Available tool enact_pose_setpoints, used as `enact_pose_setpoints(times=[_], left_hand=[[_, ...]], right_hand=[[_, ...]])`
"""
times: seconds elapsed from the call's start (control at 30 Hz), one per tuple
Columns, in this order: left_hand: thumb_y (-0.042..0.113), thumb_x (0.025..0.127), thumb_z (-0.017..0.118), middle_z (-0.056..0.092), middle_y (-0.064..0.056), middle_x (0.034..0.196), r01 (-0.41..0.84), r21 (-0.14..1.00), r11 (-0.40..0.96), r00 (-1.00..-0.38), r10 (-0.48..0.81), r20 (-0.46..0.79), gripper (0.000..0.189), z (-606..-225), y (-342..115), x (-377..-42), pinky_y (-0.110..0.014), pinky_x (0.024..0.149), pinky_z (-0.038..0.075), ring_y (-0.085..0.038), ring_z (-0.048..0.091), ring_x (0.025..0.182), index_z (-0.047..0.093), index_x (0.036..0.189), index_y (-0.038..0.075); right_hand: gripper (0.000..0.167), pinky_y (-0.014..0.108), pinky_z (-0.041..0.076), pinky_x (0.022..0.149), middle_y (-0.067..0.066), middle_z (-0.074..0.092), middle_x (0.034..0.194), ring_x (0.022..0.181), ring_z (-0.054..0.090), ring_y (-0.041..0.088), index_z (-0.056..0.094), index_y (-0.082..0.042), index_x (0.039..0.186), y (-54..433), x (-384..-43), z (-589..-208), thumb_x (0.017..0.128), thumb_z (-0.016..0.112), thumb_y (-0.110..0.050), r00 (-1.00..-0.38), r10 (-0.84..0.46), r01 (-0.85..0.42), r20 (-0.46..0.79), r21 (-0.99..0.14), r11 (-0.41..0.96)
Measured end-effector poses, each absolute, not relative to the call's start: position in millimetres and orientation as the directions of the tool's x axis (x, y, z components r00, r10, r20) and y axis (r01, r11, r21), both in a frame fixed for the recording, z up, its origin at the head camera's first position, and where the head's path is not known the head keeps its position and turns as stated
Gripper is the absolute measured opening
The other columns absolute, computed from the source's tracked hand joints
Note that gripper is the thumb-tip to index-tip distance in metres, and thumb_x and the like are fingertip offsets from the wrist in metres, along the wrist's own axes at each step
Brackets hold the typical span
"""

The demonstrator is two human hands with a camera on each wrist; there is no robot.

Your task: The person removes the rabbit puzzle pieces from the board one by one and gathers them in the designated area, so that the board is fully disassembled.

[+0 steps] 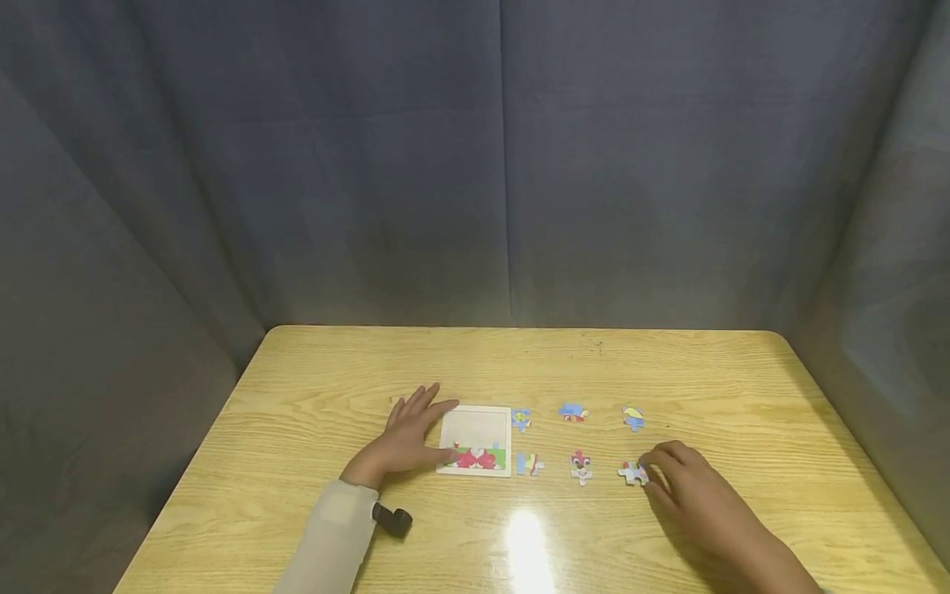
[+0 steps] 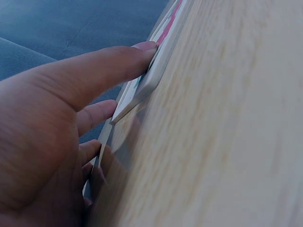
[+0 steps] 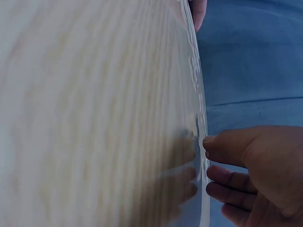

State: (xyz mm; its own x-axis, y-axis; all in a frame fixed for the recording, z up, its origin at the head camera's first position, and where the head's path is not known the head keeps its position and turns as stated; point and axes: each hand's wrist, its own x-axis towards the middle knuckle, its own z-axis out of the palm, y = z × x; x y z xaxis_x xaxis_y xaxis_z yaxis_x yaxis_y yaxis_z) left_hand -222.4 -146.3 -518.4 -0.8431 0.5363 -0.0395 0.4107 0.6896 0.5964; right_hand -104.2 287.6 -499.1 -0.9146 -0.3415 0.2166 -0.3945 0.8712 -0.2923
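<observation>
A square wooden puzzle tray (image 1: 475,408) lies on the table, its lower part filled with a red, white and green picture. My left hand (image 1: 406,441) has its fingers spread along the tray's left side. Its thumb (image 2: 142,54) presses on the tray's lower left rim, while the index fingertip touches the upper left corner. To the right, my right hand (image 1: 690,491) pinches the right side of a pale jigsaw piece (image 1: 631,473) between thumb and fingers, at table level. In the right wrist view the fingertips (image 3: 220,172) are bent and the piece is hard to make out.
Other loose jigsaw pieces lie in two rows: a blue flower piece (image 1: 521,419), a blue and red one (image 1: 573,412), a yellow and blue one (image 1: 633,417), a blue and yellow one (image 1: 529,464) and a red face piece (image 1: 581,467). Dark curtains (image 1: 386,165) surround the wooden table (image 1: 356,355).
</observation>
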Motion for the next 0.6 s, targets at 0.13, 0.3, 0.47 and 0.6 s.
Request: enact_pose_setpoints(times=[0.13,0.3,0.47,0.6], left_hand=[[0.055,0.081,0.072,0.005,-0.01,0.163,0.402,0.608,0.684,-0.843,0.535,-0.044,0.086,-517.3,-146.4,-221.6,-0.052,0.116,-0.009,-0.03,-0.002,0.149,0.035,0.152,0.024],[0.056,0.081,0.071,0.006,-0.01,0.163,0.417,0.594,0.688,-0.843,0.537,-0.03,0.085,-518.0,-146.9,-221.6,-0.053,0.116,-0.008,-0.031,-0.001,0.148,0.035,0.152,0.024],[0.057,0.081,0.071,0.005,-0.01,0.163,0.418,0.592,0.688,-0.842,0.539,-0.033,0.086,-519.8,-147.1,-222.6,-0.053,0.116,-0.009,-0.031,-0.002,0.148,0.035,0.152,0.024],[0.057,0.082,0.07,0.004,-0.009,0.163,0.416,0.587,0.694,-0.841,0.539,-0.042,0.086,-520.2,-146.8,-223.2,-0.052,0.116,-0.009,-0.03,-0.002,0.149,0.034,0.152,0.024]], right_hand=[[0.021,0.041,0.054,0.086,0.004,0.059,0.114,0.104,0.059,0.024,0.066,-0.01,0.11,290.9,-102.7,-498.2,0.089,0.071,-0.012,-0.911,-0.353,-0.405,0.213,-0.308,0.861],[0.022,0.039,0.054,0.086,0.003,0.059,0.115,0.105,0.059,0.023,0.066,-0.009,0.111,293.9,-103.3,-499.6,0.089,0.07,-0.011,-0.906,-0.367,-0.418,0.213,-0.306,0.855],[0.022,0.038,0.054,0.086,0.004,0.059,0.114,0.104,0.06,0.022,0.065,-0.007,0.111,295.4,-105.1,-500.5,0.09,0.07,-0.012,-0.906,-0.366,-0.417,0.214,-0.302,0.857],[0.025,0.04,0.054,0.086,0.005,0.059,0.115,0.104,0.06,0.024,0.065,-0.006,0.113,296.1,-106.3,-500.9,0.09,0.07,-0.013,-0.907,-0.368,-0.416,0.207,-0.289,0.862]])
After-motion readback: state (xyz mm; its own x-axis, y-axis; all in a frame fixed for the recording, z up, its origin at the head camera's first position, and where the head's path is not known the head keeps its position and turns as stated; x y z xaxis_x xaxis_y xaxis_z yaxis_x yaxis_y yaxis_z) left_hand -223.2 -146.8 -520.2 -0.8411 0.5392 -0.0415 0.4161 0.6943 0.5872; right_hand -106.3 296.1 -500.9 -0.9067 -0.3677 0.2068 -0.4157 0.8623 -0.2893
